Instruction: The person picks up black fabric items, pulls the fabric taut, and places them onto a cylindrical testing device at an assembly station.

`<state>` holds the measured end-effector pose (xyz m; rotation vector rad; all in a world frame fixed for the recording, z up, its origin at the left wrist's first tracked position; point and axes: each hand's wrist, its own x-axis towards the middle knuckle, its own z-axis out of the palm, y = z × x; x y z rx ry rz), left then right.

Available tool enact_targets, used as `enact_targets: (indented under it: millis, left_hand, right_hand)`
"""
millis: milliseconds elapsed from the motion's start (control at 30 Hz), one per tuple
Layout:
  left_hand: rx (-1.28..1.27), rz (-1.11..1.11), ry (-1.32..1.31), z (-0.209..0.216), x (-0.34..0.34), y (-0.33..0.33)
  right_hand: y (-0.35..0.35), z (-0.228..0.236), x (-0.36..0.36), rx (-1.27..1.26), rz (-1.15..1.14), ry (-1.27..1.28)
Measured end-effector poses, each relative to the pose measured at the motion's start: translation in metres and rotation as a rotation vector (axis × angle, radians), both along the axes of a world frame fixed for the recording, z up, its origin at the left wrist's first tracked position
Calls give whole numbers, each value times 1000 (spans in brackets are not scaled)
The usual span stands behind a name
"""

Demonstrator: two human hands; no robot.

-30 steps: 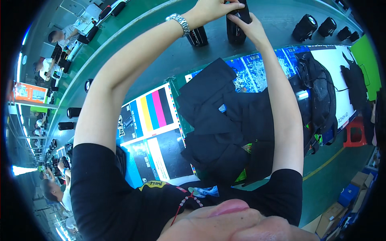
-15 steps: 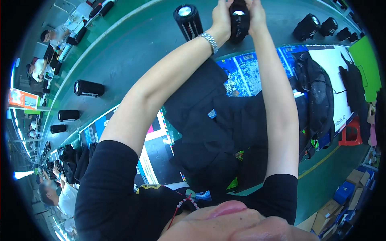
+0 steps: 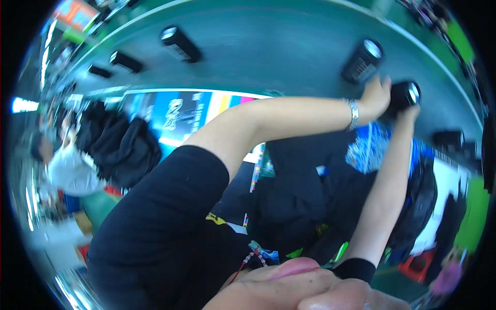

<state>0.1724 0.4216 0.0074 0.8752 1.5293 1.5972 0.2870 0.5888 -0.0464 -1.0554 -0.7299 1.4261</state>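
A black cylindrical speaker (image 3: 402,96) with a shiny silver end is at the upper right, on or just above the conveyor belt. My right hand (image 3: 409,112) grips its near side, with most fingers hidden behind it. My left hand (image 3: 376,97), with a metal watch band at the wrist, is on its left with fingers stretched out; blur hides whether they touch it. Another black speaker (image 3: 362,62) stands just beyond my left hand. Black cloth pieces (image 3: 294,191) lie on the worktop below my forearms.
Several more black speakers (image 3: 180,44) are spaced along the green belt (image 3: 268,46) to the left, and another dark one (image 3: 448,138) is at the right. A black mesh bag (image 3: 421,201) lies right of my right forearm. A person in white (image 3: 72,170) works at the left.
My view has turned to the left, so the belt and speakers appear shifted right. Both hands were around the speaker; the left hand's fingers now look straighter beside it.
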Motion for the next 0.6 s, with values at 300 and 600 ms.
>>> enact_targets:
  millis: [300, 600]
  left_hand:
    - [-161, -535, 34, 40, -117, -257]
    - [-163, 363, 961, 24, -199, -468]
  right_hand:
    - [-27, 104, 17, 519, -376, -483]
    - [-131, 148, -97, 854, 400, -1515]
